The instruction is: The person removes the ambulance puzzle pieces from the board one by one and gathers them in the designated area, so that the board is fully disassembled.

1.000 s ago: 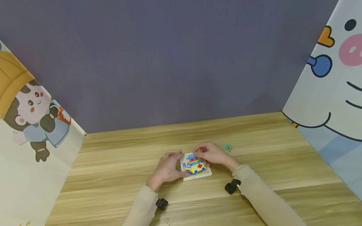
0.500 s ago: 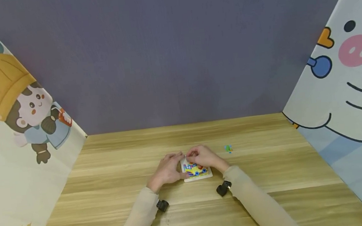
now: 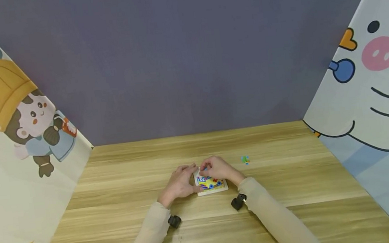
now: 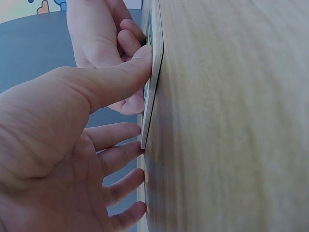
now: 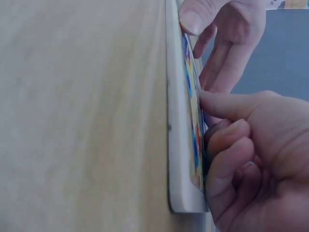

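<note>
A small jigsaw puzzle board point(image 3: 213, 191) with a pale frame and a yellow ambulance picture lies flat on the table in the head view. My left hand point(image 3: 180, 182) steadies its left side: the thumb presses on the frame, and the fairly straight fingers touch the tabletop by its far left corner. Over the upper left of the picture, my right hand point(image 3: 219, 168) has thumb and fingertips together on a puzzle piece, mostly covered by the fingers. In the right wrist view the other fingers point(image 5: 231, 159) curl against the board point(image 5: 179, 159).
A loose green puzzle piece point(image 3: 245, 159) with blue tips lies on the wooden table point(image 3: 131, 162), right of the board. A dark panel point(image 3: 188, 59) rises behind the table, with cartoon-printed walls point(image 3: 359, 82) at both sides.
My right hand has moved left across the board, from its upper right part to its upper left, then stayed almost still. My left hand has kept its place on the frame.
</note>
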A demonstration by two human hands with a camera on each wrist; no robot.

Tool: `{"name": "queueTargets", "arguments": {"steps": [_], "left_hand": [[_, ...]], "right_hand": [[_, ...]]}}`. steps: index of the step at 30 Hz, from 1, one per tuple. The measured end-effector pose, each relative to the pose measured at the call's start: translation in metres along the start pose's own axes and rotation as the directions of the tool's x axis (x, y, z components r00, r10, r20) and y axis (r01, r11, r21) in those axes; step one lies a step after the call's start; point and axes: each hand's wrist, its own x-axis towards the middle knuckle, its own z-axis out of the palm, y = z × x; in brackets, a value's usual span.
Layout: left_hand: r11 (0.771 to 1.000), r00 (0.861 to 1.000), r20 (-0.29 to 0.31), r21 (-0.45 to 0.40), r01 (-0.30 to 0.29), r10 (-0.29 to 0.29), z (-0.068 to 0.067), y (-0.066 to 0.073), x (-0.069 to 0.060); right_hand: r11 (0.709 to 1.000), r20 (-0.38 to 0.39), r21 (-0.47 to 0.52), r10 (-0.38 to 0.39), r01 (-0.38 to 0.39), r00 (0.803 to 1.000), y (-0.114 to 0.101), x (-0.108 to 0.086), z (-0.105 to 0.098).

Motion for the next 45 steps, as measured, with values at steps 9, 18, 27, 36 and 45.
{"name": "queueTargets", "arguments": {"steps": [9,18,27,36,45], "left_hand": [[1.000,1.000,-0.003,0.004,-0.002,0.002,0.000,-0.001,0.000],[1.000,1.000,0.004,-0.003,-0.023,0.023,-0.002,0.000,-0.002],[0.999,0.999,0.015,0.006,-0.042,0.042,-0.004,-0.001,-0.002],[1.000,1.000,0.006,-0.015,-0.023,0.023,0.000,-0.001,-0.001],[1.000,1.000,-0.002,-0.017,-0.020,0.020,0.001,0.000,-0.001]], "right_hand": [[1.000,-0.005,0.013,-0.012,0.012,1.000,0.000,-0.001,0.000],[0.999,-0.034,0.023,-0.034,0.035,0.999,0.004,-0.001,0.004],[0.995,-0.028,0.082,-0.049,0.051,0.998,0.006,-0.003,0.001],[0.990,0.050,0.141,0.001,-0.008,0.999,0.013,-0.010,-0.011],[0.968,0.005,0.216,0.131,-0.129,0.991,0.021,-0.013,-0.016]]}}
